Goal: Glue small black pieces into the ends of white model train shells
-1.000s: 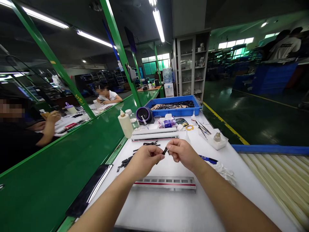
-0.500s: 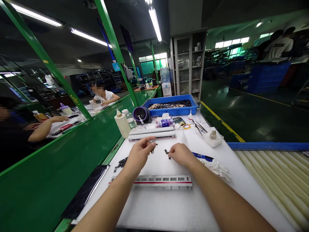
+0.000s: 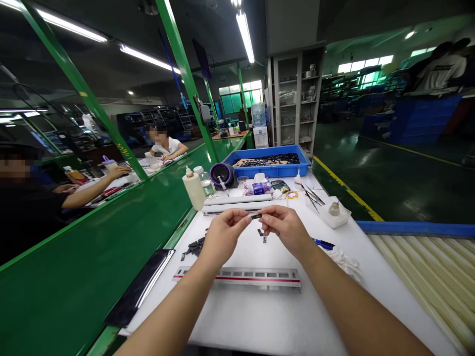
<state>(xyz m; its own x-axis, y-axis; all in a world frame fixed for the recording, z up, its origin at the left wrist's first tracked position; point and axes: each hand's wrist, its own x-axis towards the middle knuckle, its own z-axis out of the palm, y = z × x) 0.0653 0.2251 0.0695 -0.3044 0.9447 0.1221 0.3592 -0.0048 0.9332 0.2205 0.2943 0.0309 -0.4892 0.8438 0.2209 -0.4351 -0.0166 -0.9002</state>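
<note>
Head view. Your left hand [image 3: 224,235] and right hand [image 3: 285,226] are closed to narrow pinches, holding a small dark piece [image 3: 256,216] by its opposite ends, apparently raised above the worktop [image 3: 245,321]. Taking that piece as the centre of the dial, loose dark pieces [image 3: 264,240] lie near 5 o'clock, just below your right fingers; whether these touch them cannot be told. A pile of dark pieces [image 3: 195,247] lies at 8 o'clock, partly hidden by your left hand, and a white panel with a red stripe [image 3: 260,282] lies at 6 o'clock. Handling, as judged from form: the piece should be very light, thin and fairly stiff, perhaps slick on its flat faces and liable to snap if bent. Hold it by the short ends or edges with light thumb-and-fingertip pressure, leaving the middle free; its material cannot be told.
</note>
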